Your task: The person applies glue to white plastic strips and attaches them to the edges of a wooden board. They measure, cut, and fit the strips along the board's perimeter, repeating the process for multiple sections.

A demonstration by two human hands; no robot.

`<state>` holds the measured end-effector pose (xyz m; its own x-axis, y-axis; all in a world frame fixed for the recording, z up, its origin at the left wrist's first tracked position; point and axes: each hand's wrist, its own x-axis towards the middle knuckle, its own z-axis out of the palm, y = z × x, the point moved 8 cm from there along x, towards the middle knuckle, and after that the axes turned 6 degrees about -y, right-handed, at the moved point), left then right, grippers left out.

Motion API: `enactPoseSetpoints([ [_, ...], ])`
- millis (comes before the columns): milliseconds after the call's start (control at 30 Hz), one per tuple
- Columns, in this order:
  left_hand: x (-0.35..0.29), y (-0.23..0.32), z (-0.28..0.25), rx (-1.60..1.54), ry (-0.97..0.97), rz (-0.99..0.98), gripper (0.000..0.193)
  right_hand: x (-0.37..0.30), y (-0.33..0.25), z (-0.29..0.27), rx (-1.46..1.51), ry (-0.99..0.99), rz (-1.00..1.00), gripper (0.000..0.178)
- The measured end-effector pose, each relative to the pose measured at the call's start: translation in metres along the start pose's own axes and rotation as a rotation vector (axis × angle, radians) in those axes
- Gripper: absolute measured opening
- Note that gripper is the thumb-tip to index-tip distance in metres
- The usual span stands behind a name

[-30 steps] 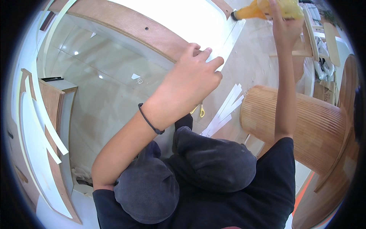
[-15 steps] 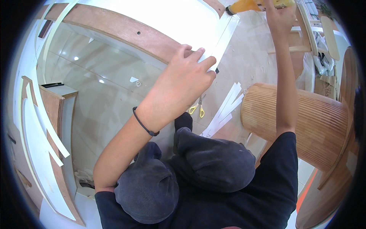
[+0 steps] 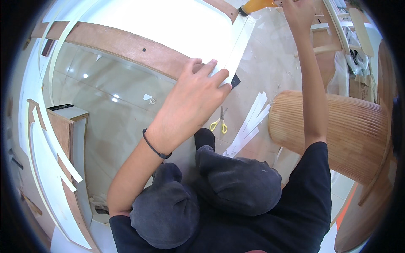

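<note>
A large white panel [image 3: 168, 25] with a brown wooden edge band [image 3: 109, 41] stretches across the top. My left hand [image 3: 196, 92] is at its near right corner, fingers bent over the near end of a white strip [image 3: 242, 40] on the panel's side. A small dark piece [image 3: 236, 81] sticks out beside these fingers; I cannot tell whether the hand holds it. Higher up, my right hand [image 3: 300, 17] is closed around an orange, bottle-shaped thing [image 3: 258, 5]. Its black end is at the far part of the strip. The picture's upper edge cuts off part of this hand.
Yellow-handled scissors [image 3: 220, 121] and several white offcuts [image 3: 249, 125] lie on the tiled floor. To the right is a ribbed wooden drum-shaped base [image 3: 329, 130], near wooden furniture parts. Long pale strips [image 3: 59, 143] hang by a curved wooden piece [image 3: 65, 139] at the left.
The panel appears farther left and lower as the view shifts slightly. My right hand and the orange thing also appear farther left. More of the dark piece shows beside my left hand.
</note>
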<state>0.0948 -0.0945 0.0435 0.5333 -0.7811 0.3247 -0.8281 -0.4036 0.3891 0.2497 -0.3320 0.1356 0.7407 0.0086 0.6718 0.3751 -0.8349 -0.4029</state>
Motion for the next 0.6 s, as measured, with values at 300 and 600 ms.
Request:
enactPoseSetpoints([
  [300,0.002,0.000,0.000,-0.012,-0.013,-0.009,0.022,0.007,-0.007,0.001,-0.118,0.020,-0.027,0.045],
  [600,0.000,-0.001,0.001,-0.015,-0.025,-0.012,0.024,-0.011,0.017,-0.027,-0.062,-0.004,0.012,0.044],
])
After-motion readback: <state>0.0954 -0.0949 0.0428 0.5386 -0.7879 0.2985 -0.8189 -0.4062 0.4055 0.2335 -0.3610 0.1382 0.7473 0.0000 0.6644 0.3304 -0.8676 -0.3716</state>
